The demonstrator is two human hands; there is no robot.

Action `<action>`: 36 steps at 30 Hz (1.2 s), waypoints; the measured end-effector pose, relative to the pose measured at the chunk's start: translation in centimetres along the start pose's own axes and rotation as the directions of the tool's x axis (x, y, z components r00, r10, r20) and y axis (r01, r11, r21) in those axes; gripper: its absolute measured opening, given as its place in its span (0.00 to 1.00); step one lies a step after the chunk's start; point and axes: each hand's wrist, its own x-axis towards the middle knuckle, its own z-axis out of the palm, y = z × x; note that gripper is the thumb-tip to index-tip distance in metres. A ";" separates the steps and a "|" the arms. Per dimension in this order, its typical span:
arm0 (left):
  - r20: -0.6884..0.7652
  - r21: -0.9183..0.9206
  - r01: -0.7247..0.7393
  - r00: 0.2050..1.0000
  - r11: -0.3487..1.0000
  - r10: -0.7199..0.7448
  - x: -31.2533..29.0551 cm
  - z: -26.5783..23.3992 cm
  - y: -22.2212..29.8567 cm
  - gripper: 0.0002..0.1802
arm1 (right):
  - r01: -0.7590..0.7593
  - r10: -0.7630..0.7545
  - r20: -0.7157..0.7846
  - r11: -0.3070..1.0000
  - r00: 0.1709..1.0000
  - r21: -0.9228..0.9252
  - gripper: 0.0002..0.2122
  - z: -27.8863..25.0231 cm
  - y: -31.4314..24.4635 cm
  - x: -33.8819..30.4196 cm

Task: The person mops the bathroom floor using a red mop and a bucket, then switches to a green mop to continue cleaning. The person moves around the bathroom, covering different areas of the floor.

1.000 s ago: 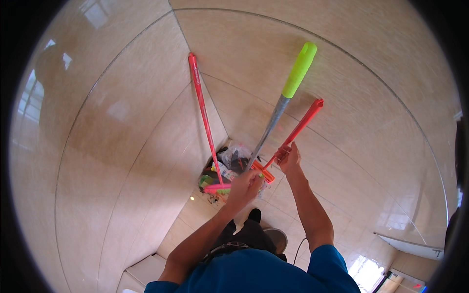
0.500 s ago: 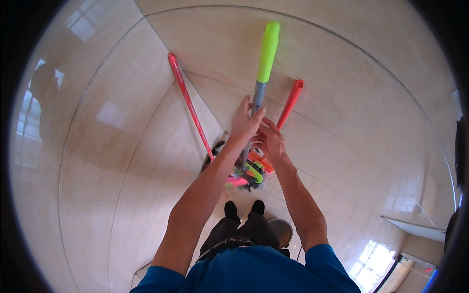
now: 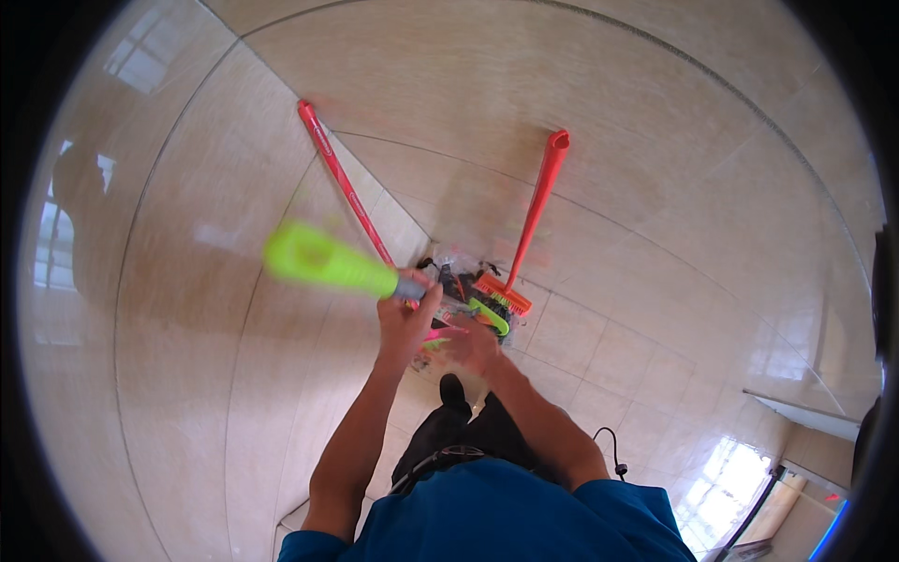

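Note:
My left hand [image 3: 409, 318] is closed round the grey shaft of a pole with a lime-green grip [image 3: 337, 270]. The grip tilts up to the left, and its end is smeared by motion. My right hand [image 3: 471, 345] is lower and to the right, close to the pole's lower part; its fingers are blurred, so its hold is unclear. Beneath the hands lies a cluster with clear plastic, dark pieces, a pink part and a lime-green curved piece [image 3: 494, 318]. Just right of it stands a red-handled brush [image 3: 504, 296] with an orange head, its handle leaning on the wall.
A red pole [image 3: 345, 183] leans in the corner at the left. Glossy beige tiled walls [image 3: 655, 140] meet behind the cluster. My dark shoe [image 3: 453, 389] is on the tiled floor near it. A black cable [image 3: 613, 445] loops at the right, beyond my elbow.
The lime-green grip has swung from upright at the centre over to the left. My left hand moved left and down with it, and my right hand dropped lower. My view shifted slightly.

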 end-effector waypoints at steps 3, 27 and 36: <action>0.141 -0.033 0.207 0.969 0.978 -0.201 -1.9 -2.4 0.7 0.04 | -0.124 0.106 0.137 0.984 0.985 0.130 0.14 0.5 3.1 0.6; 0.023 -0.226 -0.056 0.998 0.972 0.063 -8.2 -8.8 10.4 0.09 | -0.088 0.003 0.193 0.896 0.981 0.435 0.15 0.5 8.1 3.6; -0.032 -0.289 -0.163 0.987 0.943 0.160 -11.2 -13.0 11.4 0.13 | -0.082 -0.006 0.202 0.902 0.979 0.424 0.09 2.6 10.6 2.8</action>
